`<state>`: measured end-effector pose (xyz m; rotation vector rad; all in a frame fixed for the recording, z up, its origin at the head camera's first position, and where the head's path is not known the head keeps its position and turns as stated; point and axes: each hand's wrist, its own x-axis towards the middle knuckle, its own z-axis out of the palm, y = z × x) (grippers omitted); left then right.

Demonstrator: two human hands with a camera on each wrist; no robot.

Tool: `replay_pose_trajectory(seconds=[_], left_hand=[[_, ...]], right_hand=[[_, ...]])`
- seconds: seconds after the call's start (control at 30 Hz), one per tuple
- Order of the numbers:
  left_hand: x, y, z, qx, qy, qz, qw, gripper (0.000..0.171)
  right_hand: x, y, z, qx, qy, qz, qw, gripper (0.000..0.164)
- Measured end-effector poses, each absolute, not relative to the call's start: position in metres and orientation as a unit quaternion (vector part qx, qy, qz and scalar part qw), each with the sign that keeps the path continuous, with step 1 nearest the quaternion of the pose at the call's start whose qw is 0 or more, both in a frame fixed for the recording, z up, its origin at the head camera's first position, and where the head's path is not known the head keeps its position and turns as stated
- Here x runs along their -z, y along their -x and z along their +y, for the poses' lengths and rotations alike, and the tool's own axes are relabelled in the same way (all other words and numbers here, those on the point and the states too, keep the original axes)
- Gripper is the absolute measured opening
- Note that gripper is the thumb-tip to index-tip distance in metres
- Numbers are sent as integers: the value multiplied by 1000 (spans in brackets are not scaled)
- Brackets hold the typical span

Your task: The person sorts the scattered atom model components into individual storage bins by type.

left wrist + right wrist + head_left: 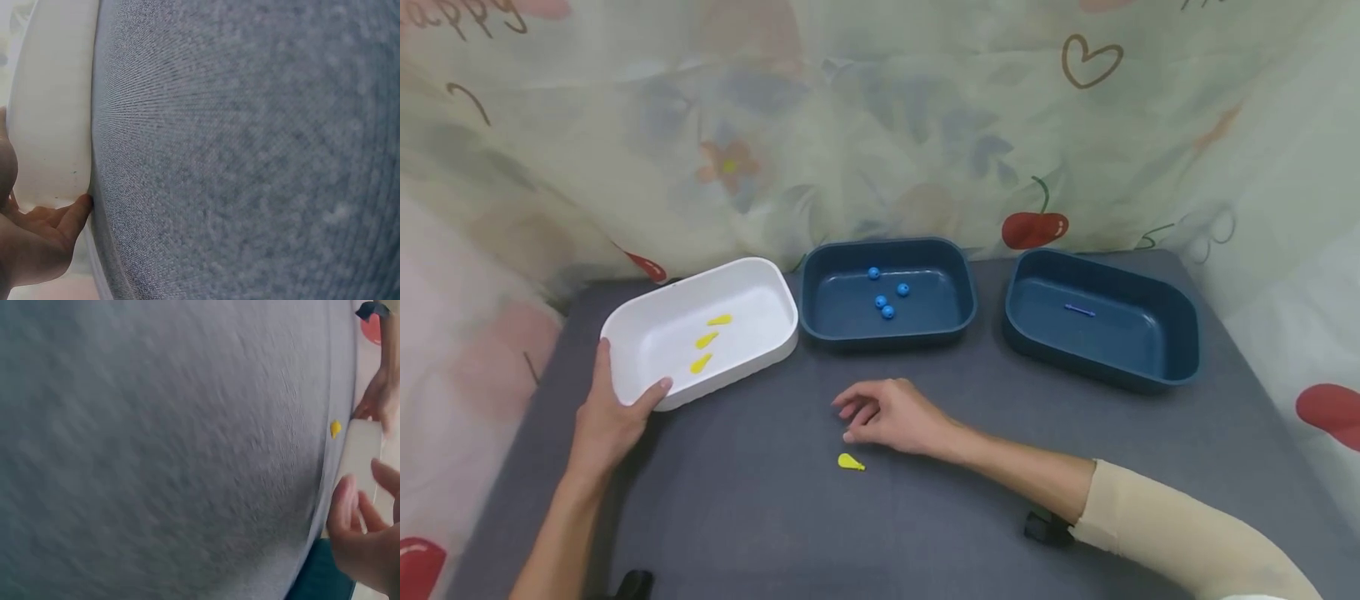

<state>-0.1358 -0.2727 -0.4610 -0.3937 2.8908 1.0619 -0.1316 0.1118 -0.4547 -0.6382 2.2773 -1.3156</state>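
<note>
At the left, my left hand (610, 421) grips the near-left corner of a white bin (737, 383), thumb at its rim. In the left wrist view the fingers (78, 215) press against the bin's outer wall. Inside the bin lie three small yellow bulb-shaped pieces (706, 340). My right hand (898, 417) hovers over the middle of the table, fingers loosely bent and thumb apart from them, holding nothing. Just below its fingertips, a similar yellow piece (850, 462) lies on the grey cloth; the right wrist view shows this yellow piece (335, 429) beyond the hand.
A dark blue bin (887, 340) with several blue beads (888, 312) stands at the back centre. To its right, another dark blue bin (1090, 367) holds a small purple-blue stick (1079, 310). A printed curtain (880, 125) hangs behind the grey table (775, 517).
</note>
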Motion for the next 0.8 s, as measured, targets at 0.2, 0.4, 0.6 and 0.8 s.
replay_pose_trajectory(seconds=[0.2,0.4,0.6,0.8], left_hand=[[459,138,-271,-339,128,932,13,103],[461,136,-272,-339,137,930,19,103],[464,135,-273,-339,139,930,20,103],[464,138,-273,-341,141,929,21,103]], right_hand=[[460,121,122,462,199,840,204,32],[465,110,129,469,204,833,211,31],[472,101,127,450,219,841,207,29],[474,92,122,397,245,868,168,30]])
